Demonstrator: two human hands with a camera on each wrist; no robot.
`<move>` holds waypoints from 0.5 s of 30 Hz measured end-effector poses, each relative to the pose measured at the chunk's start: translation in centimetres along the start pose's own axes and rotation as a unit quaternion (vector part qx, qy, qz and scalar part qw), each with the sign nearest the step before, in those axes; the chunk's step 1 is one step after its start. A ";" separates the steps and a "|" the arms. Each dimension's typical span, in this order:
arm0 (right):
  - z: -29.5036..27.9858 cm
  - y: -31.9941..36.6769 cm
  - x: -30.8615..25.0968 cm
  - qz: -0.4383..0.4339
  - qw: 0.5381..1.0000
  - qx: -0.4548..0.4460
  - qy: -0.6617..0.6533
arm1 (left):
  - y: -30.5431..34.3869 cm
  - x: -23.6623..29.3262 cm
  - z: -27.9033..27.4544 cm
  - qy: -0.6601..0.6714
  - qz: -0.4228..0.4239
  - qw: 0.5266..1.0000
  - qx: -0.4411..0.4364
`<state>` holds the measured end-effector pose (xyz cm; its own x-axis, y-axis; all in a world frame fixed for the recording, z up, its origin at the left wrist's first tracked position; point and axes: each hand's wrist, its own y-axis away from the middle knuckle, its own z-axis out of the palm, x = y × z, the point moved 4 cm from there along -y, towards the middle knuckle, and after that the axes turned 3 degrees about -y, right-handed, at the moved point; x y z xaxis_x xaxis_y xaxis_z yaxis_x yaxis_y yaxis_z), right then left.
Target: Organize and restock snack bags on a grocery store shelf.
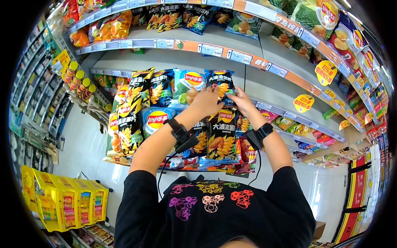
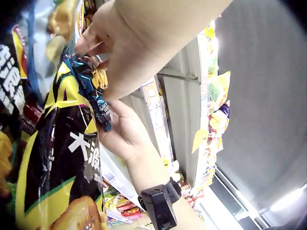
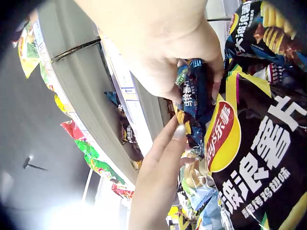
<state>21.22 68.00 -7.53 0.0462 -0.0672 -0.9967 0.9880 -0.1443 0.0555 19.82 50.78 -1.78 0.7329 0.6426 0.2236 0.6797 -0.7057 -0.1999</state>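
Note:
Both hands are on a dark blue bag of potato chips, which stands in the back row of a display packed with chip bags. My left hand holds the bag's left side; in the left wrist view its fingers bend over the crinkled wrapper. On the other side, my right hand grips the bag, and the right wrist view shows thumb and fingers either side of it. A pale blue Lay's bag is just left of it. Nearer my body stands a black chip bag with a yellow top.
Behind the display are grey shelves with price strips and more snack bags. Round yellow signs jut from the shelf edge at right. At lower left stands a yellow rack on the tiled floor. Cables hang from both wrist cameras.

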 end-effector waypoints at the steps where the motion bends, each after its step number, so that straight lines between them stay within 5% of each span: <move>1: -0.1 0.0 0.1 -0.005 1.000 -0.002 0.013 | 0.1 0.0 0.1 -0.004 0.002 1.000 -0.003; 6: -0.8 0.4 -0.9 -0.005 0.994 -0.034 0.105 | 0.5 0.7 -0.1 -0.014 0.023 0.999 0.016; 10: -2.4 -1.1 1.7 0.003 0.976 -0.007 0.218 | 0.7 1.1 0.7 0.016 -0.019 0.996 -0.090; 15: -0.9 1.4 -1.2 0.034 0.987 -0.014 0.154 | 0.7 0.9 1.4 0.006 -0.009 0.996 -0.091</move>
<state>22.69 68.76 -6.31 0.1503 0.2279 -0.9620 0.9846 -0.1222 0.1249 21.01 51.26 -3.05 0.7192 0.6528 0.2379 0.6756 -0.7370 -0.0203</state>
